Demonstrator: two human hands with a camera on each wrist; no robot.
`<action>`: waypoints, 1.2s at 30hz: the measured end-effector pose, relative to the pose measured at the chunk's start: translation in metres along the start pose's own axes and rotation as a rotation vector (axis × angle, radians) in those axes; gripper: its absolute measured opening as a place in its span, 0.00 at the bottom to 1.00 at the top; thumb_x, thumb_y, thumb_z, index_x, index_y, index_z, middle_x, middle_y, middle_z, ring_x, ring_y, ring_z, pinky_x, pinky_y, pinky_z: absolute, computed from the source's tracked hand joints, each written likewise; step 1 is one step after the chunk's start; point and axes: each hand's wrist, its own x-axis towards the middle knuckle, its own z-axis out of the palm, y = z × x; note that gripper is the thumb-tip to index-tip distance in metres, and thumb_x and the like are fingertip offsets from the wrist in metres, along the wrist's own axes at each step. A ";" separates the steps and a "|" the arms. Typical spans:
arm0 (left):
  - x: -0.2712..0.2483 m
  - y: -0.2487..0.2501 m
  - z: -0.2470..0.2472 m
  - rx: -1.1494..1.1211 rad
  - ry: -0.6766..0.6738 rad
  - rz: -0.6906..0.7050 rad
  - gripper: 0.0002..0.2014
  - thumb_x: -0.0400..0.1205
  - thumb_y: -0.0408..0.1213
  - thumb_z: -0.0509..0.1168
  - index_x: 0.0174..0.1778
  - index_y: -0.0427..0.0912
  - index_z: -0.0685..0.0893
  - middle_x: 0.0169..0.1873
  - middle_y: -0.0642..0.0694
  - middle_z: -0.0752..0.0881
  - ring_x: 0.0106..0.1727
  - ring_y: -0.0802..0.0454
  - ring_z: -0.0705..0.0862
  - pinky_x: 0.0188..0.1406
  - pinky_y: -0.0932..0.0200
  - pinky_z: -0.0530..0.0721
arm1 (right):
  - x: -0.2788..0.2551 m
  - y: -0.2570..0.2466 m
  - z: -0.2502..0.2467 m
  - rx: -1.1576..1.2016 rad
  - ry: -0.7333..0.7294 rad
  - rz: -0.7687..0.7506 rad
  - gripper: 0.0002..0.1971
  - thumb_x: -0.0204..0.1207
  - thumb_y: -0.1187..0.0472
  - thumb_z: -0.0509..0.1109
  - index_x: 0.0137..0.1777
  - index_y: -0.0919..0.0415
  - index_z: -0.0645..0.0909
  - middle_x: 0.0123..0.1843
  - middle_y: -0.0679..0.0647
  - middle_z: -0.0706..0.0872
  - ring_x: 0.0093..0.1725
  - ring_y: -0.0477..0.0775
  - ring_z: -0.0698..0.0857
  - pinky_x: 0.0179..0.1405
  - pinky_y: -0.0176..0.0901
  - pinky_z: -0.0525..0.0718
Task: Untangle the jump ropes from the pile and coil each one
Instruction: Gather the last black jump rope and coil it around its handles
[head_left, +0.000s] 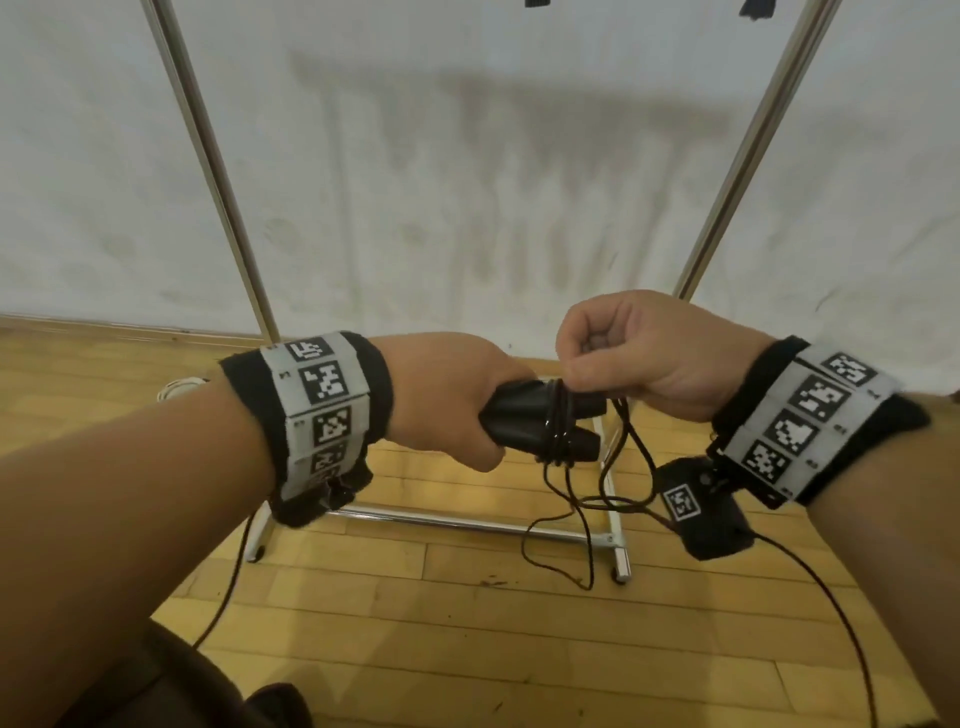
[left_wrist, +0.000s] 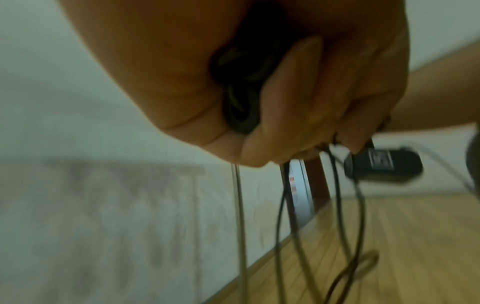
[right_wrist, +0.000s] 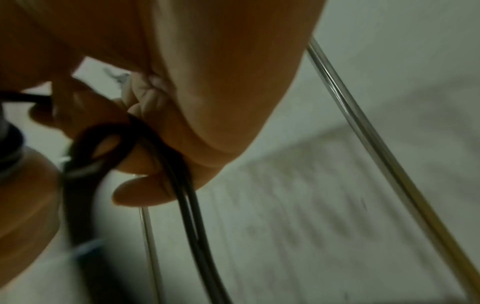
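At chest height in the head view: left hand (head_left: 447, 400) clamps both black handles (head_left: 540, 421) side by side, with several turns of the black cord (head_left: 558, 418) around them. Right hand (head_left: 634, 353) is curled, pinching the cord just beside the wraps. The rest of the rope hangs in loose loops (head_left: 576, 519) off the floor. Risk, as I judge it: slack between pinch and handles lets the turns slide off the tapered ends; the dangling loops could knot on themselves or catch the right wrist camera (head_left: 706, 509) or its cable. The metal rack (head_left: 467, 519) stands just behind and below the loops on the wood floor (head_left: 415, 623); a low swing could hook its base rail. No rope pile is in sight.

Left wrist view: blurred. Fingers (left_wrist: 298, 98) are wrapped over the handle butts (left_wrist: 241, 92); strands (left_wrist: 285, 216) hang straight down. If the grip loosens, the two handles could part and the wraps go slack.

Right wrist view: also blurred. Fingertips (right_wrist: 145, 195) hold a doubled strand (right_wrist: 189, 205), with a small loop (right_wrist: 103, 144) formed above it. That loop could cinch into a kink under tension. A rack pole (right_wrist: 363, 123) runs close behind.
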 end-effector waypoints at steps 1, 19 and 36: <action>-0.002 -0.003 -0.001 -0.161 -0.001 0.035 0.14 0.79 0.38 0.78 0.47 0.60 0.80 0.31 0.58 0.87 0.26 0.64 0.83 0.28 0.69 0.78 | 0.003 0.003 0.004 0.171 0.028 -0.012 0.10 0.73 0.63 0.75 0.45 0.69 0.79 0.34 0.63 0.80 0.32 0.51 0.83 0.35 0.40 0.83; 0.007 -0.052 -0.016 -0.806 0.608 -0.199 0.15 0.73 0.42 0.81 0.51 0.47 0.85 0.25 0.52 0.85 0.20 0.56 0.77 0.19 0.59 0.77 | 0.024 0.134 0.035 -0.934 -0.268 0.614 0.12 0.86 0.44 0.65 0.59 0.44 0.88 0.48 0.40 0.90 0.48 0.39 0.86 0.39 0.31 0.78; 0.013 -0.051 -0.021 -1.110 0.733 -0.012 0.12 0.75 0.34 0.77 0.47 0.45 0.79 0.29 0.50 0.83 0.20 0.53 0.73 0.16 0.60 0.73 | 0.019 0.095 0.012 -0.697 -0.010 0.536 0.36 0.83 0.60 0.68 0.89 0.50 0.60 0.85 0.50 0.72 0.83 0.53 0.72 0.82 0.53 0.72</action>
